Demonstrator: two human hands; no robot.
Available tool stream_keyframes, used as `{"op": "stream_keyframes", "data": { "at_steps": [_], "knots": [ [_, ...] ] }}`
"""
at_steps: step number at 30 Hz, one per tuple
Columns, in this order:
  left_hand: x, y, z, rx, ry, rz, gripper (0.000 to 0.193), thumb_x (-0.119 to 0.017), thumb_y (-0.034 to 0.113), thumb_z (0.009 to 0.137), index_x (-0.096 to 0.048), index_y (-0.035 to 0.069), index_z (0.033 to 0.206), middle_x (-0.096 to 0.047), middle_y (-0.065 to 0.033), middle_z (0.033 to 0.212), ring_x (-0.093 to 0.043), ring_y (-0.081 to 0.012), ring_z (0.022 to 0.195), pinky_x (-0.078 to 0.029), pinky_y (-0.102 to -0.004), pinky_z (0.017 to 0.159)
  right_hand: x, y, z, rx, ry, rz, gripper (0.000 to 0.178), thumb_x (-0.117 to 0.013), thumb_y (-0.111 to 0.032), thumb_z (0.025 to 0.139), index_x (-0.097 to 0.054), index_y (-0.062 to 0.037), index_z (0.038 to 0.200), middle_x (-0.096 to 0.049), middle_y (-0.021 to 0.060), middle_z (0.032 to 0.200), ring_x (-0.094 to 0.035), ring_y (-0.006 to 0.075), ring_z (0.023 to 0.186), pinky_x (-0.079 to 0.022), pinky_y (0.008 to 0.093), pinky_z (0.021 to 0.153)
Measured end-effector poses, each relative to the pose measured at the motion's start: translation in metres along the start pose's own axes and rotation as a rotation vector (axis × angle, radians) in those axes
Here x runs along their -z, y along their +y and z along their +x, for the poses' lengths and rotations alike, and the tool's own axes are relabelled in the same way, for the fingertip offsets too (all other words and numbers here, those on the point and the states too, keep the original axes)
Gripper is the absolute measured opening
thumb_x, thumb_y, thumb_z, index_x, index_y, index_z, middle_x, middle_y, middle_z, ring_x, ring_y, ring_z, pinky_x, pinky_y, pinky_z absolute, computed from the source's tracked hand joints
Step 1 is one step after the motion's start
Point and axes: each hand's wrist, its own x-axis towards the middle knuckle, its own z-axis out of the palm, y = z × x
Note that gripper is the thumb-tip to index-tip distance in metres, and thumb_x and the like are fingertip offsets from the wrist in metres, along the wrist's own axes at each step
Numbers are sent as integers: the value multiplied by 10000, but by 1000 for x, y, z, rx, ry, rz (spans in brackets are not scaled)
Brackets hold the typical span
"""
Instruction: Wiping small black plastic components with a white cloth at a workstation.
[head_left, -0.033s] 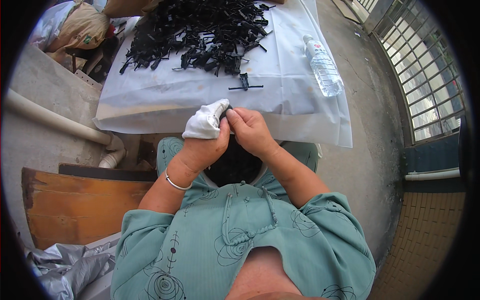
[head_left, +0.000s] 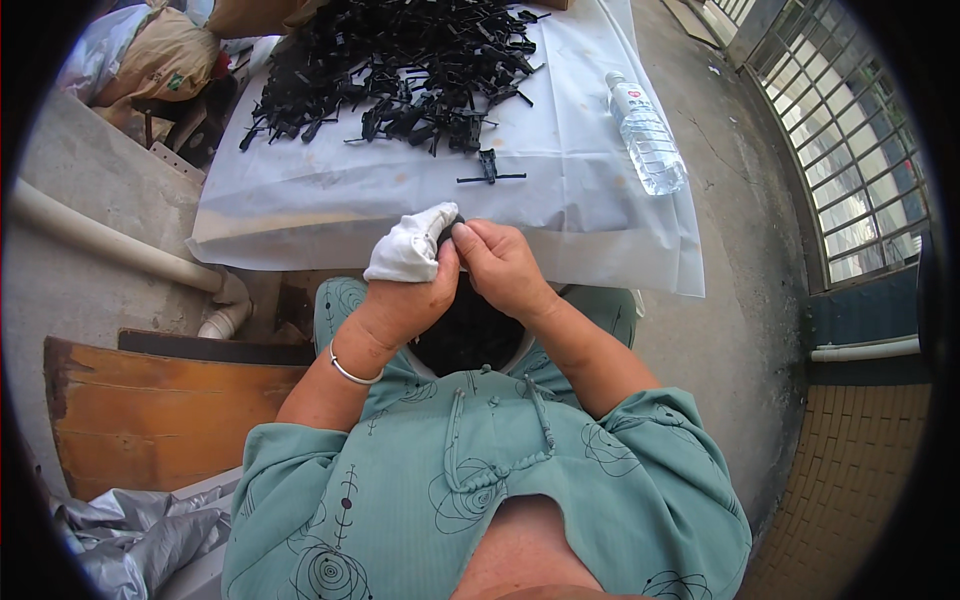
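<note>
Close together at the table's near edge, both my hands are closed around one small black plastic part (head_left: 452, 229). A white cloth glove (head_left: 402, 247) covers the fingers of my left hand (head_left: 408, 290), leaving the thumb bare. My bare right hand (head_left: 503, 262) pinches the part between thumb and fingers. Most of the part is hidden by the fingers. Just beyond lies a single T-shaped black plastic piece (head_left: 489, 168). Farther back is a large heap of similar black plastic pieces (head_left: 410, 75). Below my hands, between my knees, a container with dark contents (head_left: 465, 335) is partly hidden.
White plastic sheeting (head_left: 560, 190) covers the table. A clear water bottle (head_left: 648, 140) lies at its right side. Bags (head_left: 165, 60) are piled at the far left, above a pipe (head_left: 120, 240). A wooden board (head_left: 170, 415) leans at the lower left. A barred window (head_left: 850, 130) is at the right.
Almost nothing differs. My hands keep their grip on the black part, and the view has shifted very slightly.
</note>
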Motion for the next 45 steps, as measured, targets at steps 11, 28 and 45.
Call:
{"op": "stream_keyframes", "data": {
  "at_steps": [11, 28, 45],
  "knots": [
    [14, 2, 12, 388, -51, -739, 300, -511, 74, 871, -427, -6, 1148, -537, -23, 838, -460, -77, 620, -426, -209, 574, 34, -7, 4, 338, -99, -463, 112, -624, -90, 802, -616, -3, 872, -548, 28, 648, -471, 86, 577, -401, 220, 538],
    [13, 7, 11, 401, -269, -690, 258, -427, 13, 825, -473, 3, 1078, -518, -49, 894, -462, -118, 822, -411, -251, 765, 22, -26, 10, 258, -117, -379, 239, -502, -178, 895, -552, 5, 749, -512, 69, 600, -446, 150, 540, -403, 287, 541],
    [10, -24, 14, -152, -14, 304, 274, -607, 153, 780, -586, 4, 1008, -589, -177, 955, -552, -340, 871, -455, -381, 773, 77, -8, 40, 264, 266, -1183, 120, -554, -161, 837, -590, -46, 834, -596, 128, 721, -576, 267, 619, -457, 354, 560]
  ]
}}
